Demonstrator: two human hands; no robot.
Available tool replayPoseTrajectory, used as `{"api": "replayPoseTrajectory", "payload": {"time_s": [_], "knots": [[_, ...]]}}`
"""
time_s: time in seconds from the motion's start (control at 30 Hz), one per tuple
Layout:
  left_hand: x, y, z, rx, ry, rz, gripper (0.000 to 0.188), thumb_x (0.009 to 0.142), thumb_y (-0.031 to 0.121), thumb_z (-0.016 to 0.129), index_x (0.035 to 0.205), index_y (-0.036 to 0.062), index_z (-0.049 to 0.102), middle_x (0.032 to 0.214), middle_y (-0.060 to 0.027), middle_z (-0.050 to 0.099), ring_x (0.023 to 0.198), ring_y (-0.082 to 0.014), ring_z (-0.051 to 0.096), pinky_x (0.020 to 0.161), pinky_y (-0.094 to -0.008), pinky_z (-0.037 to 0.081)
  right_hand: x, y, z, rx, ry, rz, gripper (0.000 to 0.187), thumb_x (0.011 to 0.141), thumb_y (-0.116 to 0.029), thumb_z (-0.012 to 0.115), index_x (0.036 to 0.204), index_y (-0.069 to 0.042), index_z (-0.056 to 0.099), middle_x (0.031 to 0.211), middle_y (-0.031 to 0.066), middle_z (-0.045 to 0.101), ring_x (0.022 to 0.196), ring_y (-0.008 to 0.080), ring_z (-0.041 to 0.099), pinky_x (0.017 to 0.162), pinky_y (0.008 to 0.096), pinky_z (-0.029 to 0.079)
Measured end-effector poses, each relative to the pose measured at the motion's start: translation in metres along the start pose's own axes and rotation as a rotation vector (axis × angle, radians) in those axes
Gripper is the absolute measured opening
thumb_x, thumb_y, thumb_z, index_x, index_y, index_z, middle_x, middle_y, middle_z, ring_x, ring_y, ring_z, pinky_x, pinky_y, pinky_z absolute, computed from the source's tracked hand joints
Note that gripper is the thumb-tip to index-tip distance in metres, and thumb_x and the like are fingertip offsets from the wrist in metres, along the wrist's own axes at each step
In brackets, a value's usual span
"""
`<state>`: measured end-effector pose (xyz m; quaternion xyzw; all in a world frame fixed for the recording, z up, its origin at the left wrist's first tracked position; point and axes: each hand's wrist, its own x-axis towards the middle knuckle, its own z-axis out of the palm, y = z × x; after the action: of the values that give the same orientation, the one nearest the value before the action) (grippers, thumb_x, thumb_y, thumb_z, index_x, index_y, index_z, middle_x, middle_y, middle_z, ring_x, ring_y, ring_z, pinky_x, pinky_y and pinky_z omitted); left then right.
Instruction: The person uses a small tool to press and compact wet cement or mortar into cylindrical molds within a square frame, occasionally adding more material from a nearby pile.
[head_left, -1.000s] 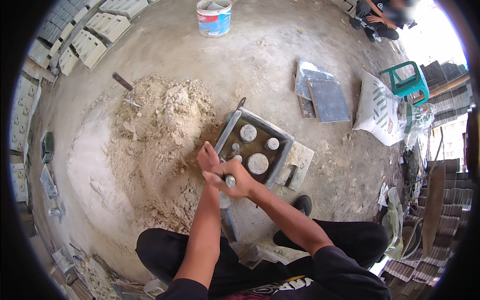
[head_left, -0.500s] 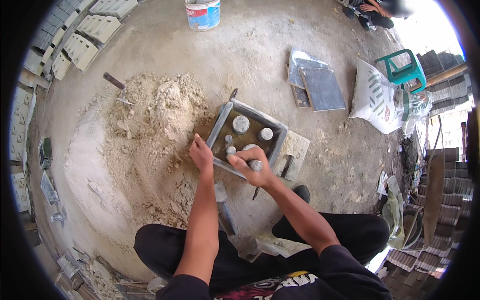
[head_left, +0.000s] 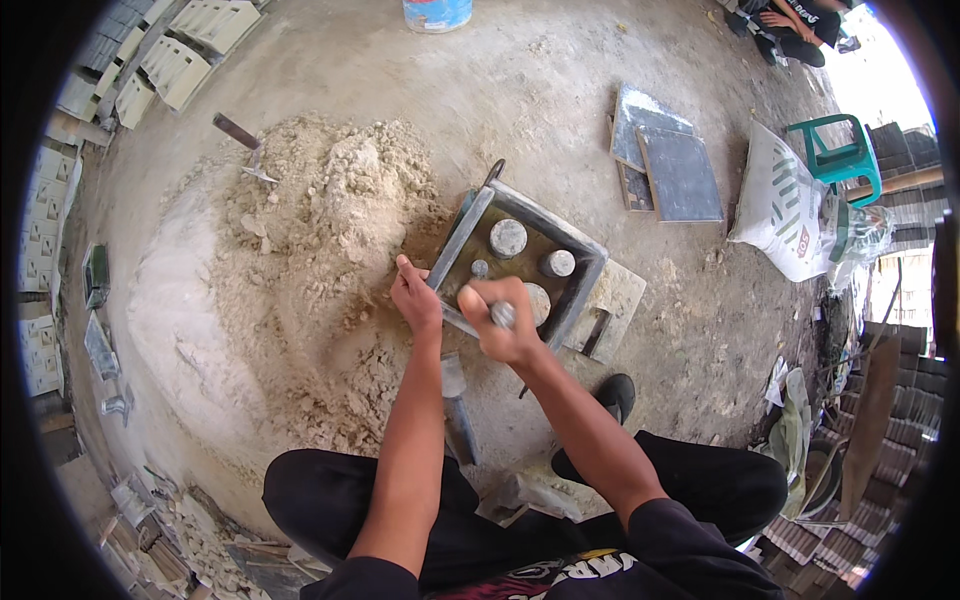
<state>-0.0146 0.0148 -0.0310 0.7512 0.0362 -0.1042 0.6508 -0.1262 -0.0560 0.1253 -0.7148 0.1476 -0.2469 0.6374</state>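
Observation:
A square metal mould point(head_left: 584, 300) lies tilted on the ground before me, with several upright round grey pegs, such as a large peg point(head_left: 508, 238), standing in its brownish fill. My left hand point(head_left: 415, 298) is closed at its near left corner, thumb pointing up. Over the near side of the mould, my right hand point(head_left: 508, 320) is wrapped around a grey rod point(head_left: 502, 314); only its rounded top shows, and its lower end is hidden under the fist. That fist also covers part of the pegs and the near wall.
A heap of sandy material point(head_left: 330, 220) with a trowel point(head_left: 240, 135) stuck in it lies left of the mould. A flat tool point(head_left: 458, 410) rests by my legs. Flat boards point(head_left: 680, 175), a white sack point(head_left: 780, 205) and a green stool point(head_left: 840, 160) stand right. Another person point(head_left: 795, 25) sits far right.
My right hand has shifted left over the mould with the rod, hiding a small peg that showed before. My left hand stays at the corner. The whole view has shifted slightly.

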Motion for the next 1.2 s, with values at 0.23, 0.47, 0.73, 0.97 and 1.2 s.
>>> {"api": "replayPoseTrajectory", "payload": {"time_s": [0.23, 0.47, 0.73, 0.97, 1.2], "knots": [[-0.006, 0.008, 0.005, -0.209, 0.085, -0.032, 0.067, 0.1, 0.052, 0.044, 0.058, 0.0, 0.054, 0.058, -0.0038, 0.053, 0.055, -0.0137, 0.048, 0.056, -0.0294, 0.039, 0.04, 0.02, 0.007, 0.225, 0.023, 0.151, 0.055, 0.097, -0.04, 0.056, 0.06, -0.002, 0.04, 0.055, -0.0033, 0.035, 0.057, 0.0061, 0.031, 0.047, 0.0296, 0.027], [-0.006, 0.016, 0.003, -0.136, 0.115, 0.002, 0.068, 0.099, 0.052, 0.044, 0.058, -0.0007, 0.054, 0.055, -0.0046, 0.053, 0.055, -0.0153, 0.049, 0.058, -0.0306, 0.04, 0.047, -0.007, 0.018, 0.036, -0.017, 0.062, 0.058, 0.102, -0.039, 0.047, 0.056, -0.006, 0.036, 0.054, -0.0043, 0.036, 0.052, 0.0068, 0.03, 0.046, 0.0284, 0.024], [-0.004, 0.018, 0.004, -0.065, 0.157, 0.056, 0.066, 0.1, 0.05, 0.042, 0.061, -0.0007, 0.055, 0.056, -0.0054, 0.053, 0.055, -0.0178, 0.049, 0.056, -0.0338, 0.04, 0.033, -0.005, 0.008, 0.067, -0.13, 0.057, 0.056, 0.101, -0.039, 0.05, 0.058, -0.008, 0.033, 0.055, -0.006, 0.032, 0.054, 0.0061, 0.027, 0.047, 0.0299, 0.023], [-0.002, 0.007, 0.0, 0.142, 0.105, 0.204, 0.063, 0.102, 0.045, 0.04, 0.065, -0.0034, 0.055, 0.059, -0.0153, 0.055, 0.058, -0.026, 0.051, 0.06, -0.0393, 0.041, 0.041, -0.009, 0.004, 0.094, -0.155, 0.117, 0.054, 0.1, -0.036, 0.053, 0.059, -0.005, 0.035, 0.057, -0.0042, 0.035, 0.055, 0.0063, 0.029, 0.048, 0.0301, 0.026], [0.005, -0.002, 0.0, 0.193, 0.109, 0.225, 0.06, 0.102, 0.043, 0.041, 0.068, -0.0034, 0.056, 0.062, -0.0156, 0.056, 0.059, -0.0271, 0.051, 0.059, -0.0413, 0.041, 0.053, -0.029, -0.007, 0.212, -0.132, 0.22, 0.051, 0.098, -0.03, 0.056, 0.059, -0.001, 0.041, 0.053, -0.0042, 0.034, 0.054, 0.0067, 0.031, 0.046, 0.0309, 0.028]]}}
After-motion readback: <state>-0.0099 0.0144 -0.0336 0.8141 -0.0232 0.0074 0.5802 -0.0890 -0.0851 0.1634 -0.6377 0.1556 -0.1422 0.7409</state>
